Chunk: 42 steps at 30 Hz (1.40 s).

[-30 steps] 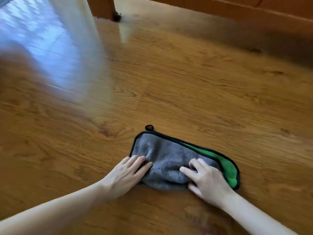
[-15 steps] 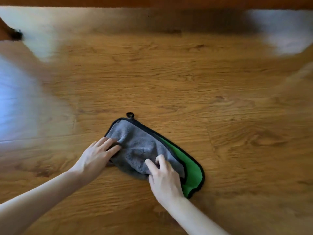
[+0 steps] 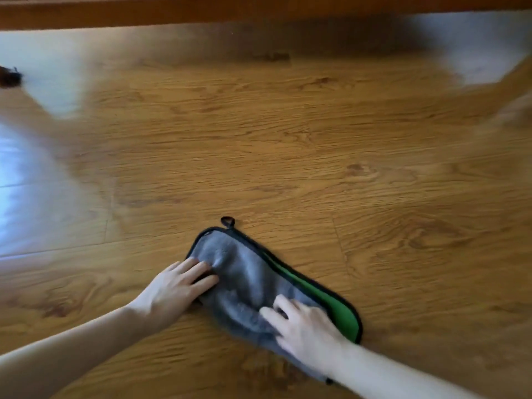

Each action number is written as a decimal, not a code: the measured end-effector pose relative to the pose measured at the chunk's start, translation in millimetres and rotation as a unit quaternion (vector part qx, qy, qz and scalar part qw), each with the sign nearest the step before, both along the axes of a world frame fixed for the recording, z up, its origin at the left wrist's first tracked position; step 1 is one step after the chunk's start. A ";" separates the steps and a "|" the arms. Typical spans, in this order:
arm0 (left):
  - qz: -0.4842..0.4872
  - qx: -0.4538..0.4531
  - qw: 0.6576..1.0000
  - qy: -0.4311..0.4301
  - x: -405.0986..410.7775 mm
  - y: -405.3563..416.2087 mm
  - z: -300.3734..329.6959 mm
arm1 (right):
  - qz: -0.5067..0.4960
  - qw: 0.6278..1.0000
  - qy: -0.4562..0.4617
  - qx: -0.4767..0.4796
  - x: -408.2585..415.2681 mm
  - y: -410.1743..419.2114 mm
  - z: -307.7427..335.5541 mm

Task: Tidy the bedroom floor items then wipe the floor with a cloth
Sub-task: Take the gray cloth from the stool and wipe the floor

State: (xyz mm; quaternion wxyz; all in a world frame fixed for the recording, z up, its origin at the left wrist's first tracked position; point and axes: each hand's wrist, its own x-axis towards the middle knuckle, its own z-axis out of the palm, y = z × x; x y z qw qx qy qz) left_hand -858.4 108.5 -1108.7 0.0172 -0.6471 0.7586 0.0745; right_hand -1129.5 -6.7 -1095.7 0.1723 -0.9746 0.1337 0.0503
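A folded grey cloth [image 3: 247, 280] with a green underside, black edging and a small black hanging loop lies flat on the wooden floor [image 3: 288, 156], near the bottom centre of the head view. My left hand [image 3: 175, 289] presses palm-down on the cloth's left edge, fingers spread over the fabric. My right hand [image 3: 305, 321] presses flat on its right half, fingers apart, covering part of the grey side. Both forearms reach in from the bottom corners.
A long wooden furniture rail [image 3: 259, 12] runs across the top, with shadowed floor beneath it. A dark furniture foot [image 3: 8, 77] shows at the far left. Bright window glare lies on the boards at left and upper right.
Both hands have slid the cloth over the floor, and it now lies stretched longer towards the lower right. The view has swung from the left corner to face the rail squarely.
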 end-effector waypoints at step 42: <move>-0.042 0.009 0.991 0.130 -353.2 -308.2 10.8 | -0.561 0.819 -0.061 -0.105 -286.7 -174.8 -7.0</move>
